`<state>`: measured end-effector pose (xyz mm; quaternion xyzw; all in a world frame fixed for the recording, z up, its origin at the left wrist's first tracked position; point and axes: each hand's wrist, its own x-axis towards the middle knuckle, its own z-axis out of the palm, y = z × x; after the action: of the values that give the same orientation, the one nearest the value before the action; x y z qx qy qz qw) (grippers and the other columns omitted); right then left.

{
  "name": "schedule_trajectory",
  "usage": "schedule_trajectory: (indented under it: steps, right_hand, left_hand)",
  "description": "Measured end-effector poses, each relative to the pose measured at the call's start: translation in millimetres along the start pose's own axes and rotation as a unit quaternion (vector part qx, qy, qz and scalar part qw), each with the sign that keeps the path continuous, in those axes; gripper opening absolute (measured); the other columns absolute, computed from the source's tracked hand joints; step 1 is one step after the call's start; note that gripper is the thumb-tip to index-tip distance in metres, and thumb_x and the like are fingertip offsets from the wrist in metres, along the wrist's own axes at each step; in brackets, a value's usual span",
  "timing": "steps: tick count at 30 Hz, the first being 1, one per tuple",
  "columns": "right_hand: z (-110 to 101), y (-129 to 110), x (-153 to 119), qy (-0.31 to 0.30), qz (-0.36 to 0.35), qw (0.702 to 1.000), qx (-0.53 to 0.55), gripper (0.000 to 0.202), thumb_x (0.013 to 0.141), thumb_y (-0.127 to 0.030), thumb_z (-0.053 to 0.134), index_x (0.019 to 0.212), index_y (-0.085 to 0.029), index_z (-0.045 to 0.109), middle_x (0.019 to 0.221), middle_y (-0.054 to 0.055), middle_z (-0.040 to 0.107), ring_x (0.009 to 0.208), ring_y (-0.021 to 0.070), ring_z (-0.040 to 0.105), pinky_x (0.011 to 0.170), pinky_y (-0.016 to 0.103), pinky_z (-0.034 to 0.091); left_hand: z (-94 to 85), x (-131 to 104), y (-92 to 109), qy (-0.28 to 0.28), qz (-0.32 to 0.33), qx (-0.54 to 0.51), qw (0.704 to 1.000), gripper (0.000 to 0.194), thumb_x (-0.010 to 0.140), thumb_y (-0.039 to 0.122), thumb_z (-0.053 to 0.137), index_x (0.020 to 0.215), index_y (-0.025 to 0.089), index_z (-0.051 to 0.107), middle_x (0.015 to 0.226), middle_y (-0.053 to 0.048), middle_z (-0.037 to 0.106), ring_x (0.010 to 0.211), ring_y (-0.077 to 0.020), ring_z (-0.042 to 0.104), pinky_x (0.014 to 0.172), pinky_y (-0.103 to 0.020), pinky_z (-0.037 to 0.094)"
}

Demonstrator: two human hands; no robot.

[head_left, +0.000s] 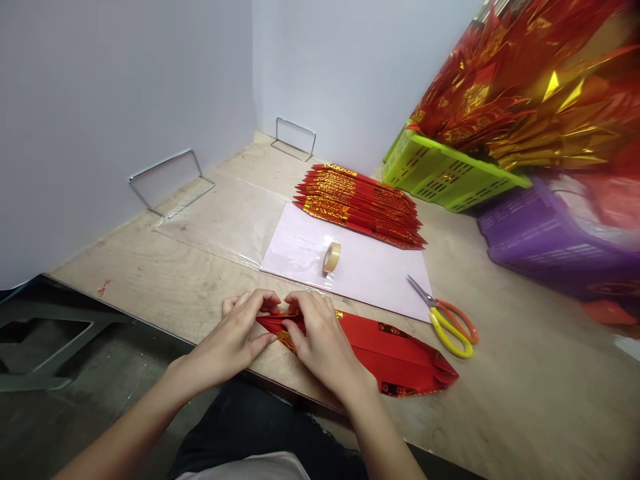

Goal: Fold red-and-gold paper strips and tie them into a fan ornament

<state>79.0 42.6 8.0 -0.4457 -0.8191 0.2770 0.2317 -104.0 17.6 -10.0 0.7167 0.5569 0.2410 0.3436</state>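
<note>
A folded red paper piece (385, 350) with gold and dark printed patches lies along the table's front edge, both its ends tapering to points. At its left tip, my left hand (245, 327) pinches the folds between thumb and fingers. My right hand (317, 330) grips the same end just to the right, its thumb pressed on the inner crease. Behind my hands, a roll of tape (331, 258) stands on a white sheet (295, 247). Scissors (445, 320) with yellow and orange handles lie right of the sheet, blades pointing back and left.
A row of similar folded red-and-gold papers (360, 205) sits at the sheet's back. Two metal wire stands (173, 183) are near the walls. At right are a green basket (445, 173) heaped with red and gold paper and a purple basket (545, 240). Clear plastic (225, 220) lies left.
</note>
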Motion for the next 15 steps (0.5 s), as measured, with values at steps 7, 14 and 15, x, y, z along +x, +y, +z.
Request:
schedule_trajectory:
  steps: [7, 14, 15]
  right_hand:
    - [-6, 6, 12, -0.060, -0.041, 0.997, 0.005, 0.028, 0.086, -0.002, 0.046, 0.105, -0.021, 0.051, 0.101, 0.006, 0.061, 0.096, 0.0214, 0.055, 0.086, 0.037, 0.046]
    - [-8, 18, 19, -0.084, -0.054, 0.994, 0.045, 0.027, 0.087, -0.006, 0.051, 0.108, -0.022, 0.049, 0.099, 0.004, 0.061, 0.094, 0.0191, 0.056, 0.084, 0.035, 0.047]
    - [-8, 19, 20, -0.084, -0.051, 0.994, 0.054, 0.026, 0.087, -0.006, 0.051, 0.109, -0.022, 0.049, 0.098, 0.004, 0.061, 0.092, 0.0186, 0.057, 0.083, 0.034, 0.047]
  left_hand:
    - [-3.2, 3, 2, -0.016, -0.010, -0.017, 1.000, 0.032, 0.085, 0.030, 0.060, 0.114, 0.028, 0.048, 0.115, -0.003, 0.061, 0.111, -0.0270, 0.053, 0.096, -0.042, 0.030]
    - [2.4, 6, 2, 0.007, -0.014, -0.014, 1.000, 0.030, 0.085, 0.033, 0.062, 0.111, 0.027, 0.048, 0.109, -0.003, 0.062, 0.106, -0.0262, 0.054, 0.094, -0.043, 0.030]
    - [3.6, 6, 1, 0.010, -0.011, -0.013, 1.000, 0.030, 0.085, 0.032, 0.062, 0.111, 0.027, 0.047, 0.109, -0.003, 0.062, 0.104, -0.0259, 0.054, 0.094, -0.043, 0.031]
